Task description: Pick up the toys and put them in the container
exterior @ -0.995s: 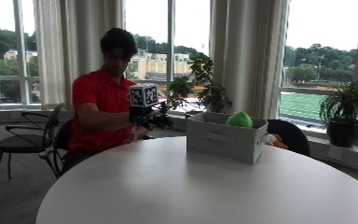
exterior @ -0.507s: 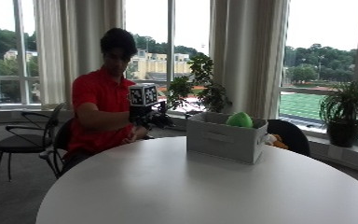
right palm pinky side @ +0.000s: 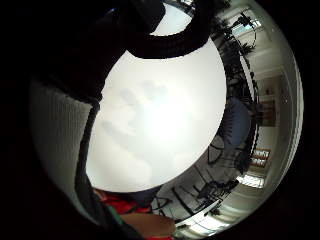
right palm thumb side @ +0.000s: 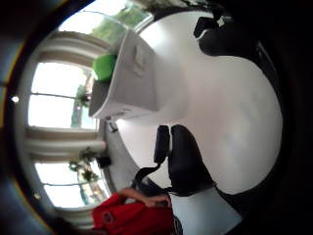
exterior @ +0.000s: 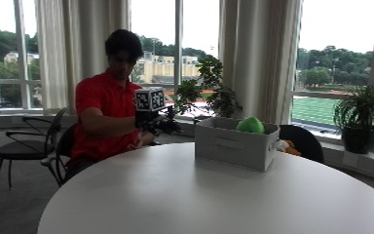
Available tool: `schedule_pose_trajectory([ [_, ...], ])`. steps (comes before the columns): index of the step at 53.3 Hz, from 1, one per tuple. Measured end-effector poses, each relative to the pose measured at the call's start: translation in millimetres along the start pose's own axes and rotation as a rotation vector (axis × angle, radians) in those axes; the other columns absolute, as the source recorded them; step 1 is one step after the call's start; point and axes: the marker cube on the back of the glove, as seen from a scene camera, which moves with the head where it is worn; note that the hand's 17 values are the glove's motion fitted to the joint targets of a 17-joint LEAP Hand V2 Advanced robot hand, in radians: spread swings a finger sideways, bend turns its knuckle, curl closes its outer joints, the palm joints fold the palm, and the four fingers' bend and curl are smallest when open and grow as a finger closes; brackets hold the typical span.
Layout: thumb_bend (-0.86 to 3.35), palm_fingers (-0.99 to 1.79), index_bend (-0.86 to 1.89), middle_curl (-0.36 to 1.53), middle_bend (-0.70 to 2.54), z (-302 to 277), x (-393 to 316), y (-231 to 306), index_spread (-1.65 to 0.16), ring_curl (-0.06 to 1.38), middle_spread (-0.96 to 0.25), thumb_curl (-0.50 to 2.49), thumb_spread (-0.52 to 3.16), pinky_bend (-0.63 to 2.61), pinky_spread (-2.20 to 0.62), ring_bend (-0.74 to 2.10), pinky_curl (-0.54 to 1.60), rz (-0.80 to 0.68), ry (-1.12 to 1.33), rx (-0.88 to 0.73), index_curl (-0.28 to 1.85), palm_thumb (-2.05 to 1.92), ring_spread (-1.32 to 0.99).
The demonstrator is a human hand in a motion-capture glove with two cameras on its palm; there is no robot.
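A grey fabric container (exterior: 235, 144) stands on the round white table (exterior: 206, 195), and a green toy (exterior: 250, 125) pokes out of its top. My gloved right hand (exterior: 156, 124) hovers above the table's far edge, left of the container and apart from it, with nothing in it. In the thumb side palm view its black fingers (right palm thumb side: 186, 161) hang loosely curled over the bare table (right palm thumb side: 234, 122), with the container (right palm thumb side: 132, 78) and green toy (right palm thumb side: 103, 66) further off. The little finger side palm view shows only white table (right palm pinky side: 160, 125).
The person's bare hand (exterior: 141, 140) rests by the table's far edge. A dark chair (exterior: 304, 141) stands behind the container with a small orange-brown thing (exterior: 289, 146) on it. Chairs (exterior: 25, 146) stand at the left; potted plants (exterior: 362, 117) line the windows.
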Motion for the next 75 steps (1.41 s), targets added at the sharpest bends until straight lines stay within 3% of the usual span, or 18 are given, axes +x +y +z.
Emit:
schedule_pose_trajectory([
  [75, -0.01, 0.15, 0.42, 0.31, 0.18, 5.8, 2.7, -6.5, -0.43, 0.34, -0.16, 0.36, 1.28, 0.58, 0.07, 0.20, 0.34, 0.013, 0.000, -0.001, 0.48, 0.08, -0.13],
])
